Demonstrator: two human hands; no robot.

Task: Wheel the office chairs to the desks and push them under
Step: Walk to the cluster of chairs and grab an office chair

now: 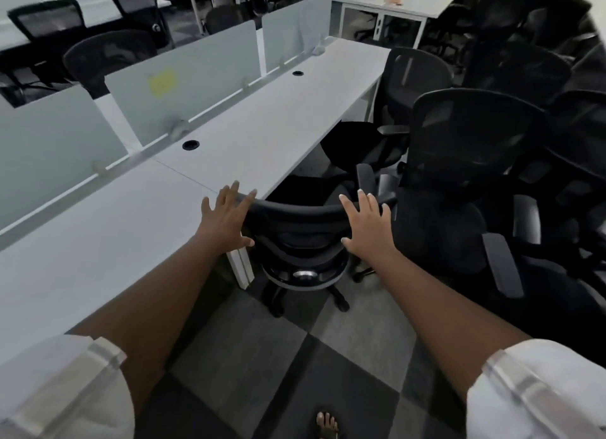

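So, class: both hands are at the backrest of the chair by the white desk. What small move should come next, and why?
Probably a short push forward. The left hand and right hand lie flat with straight fingers against the chair backrest, whose seat is already partly under the desk, while its base and wheels are out on the floor.

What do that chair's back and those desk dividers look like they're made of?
Chair back: seemingly black mesh in a matte plastic frame; a weave texture shows. Dividers: probably frosted glass or acrylic, pale, translucent and smooth, held in small metal-looking clips. The picture leaves both uncertain.
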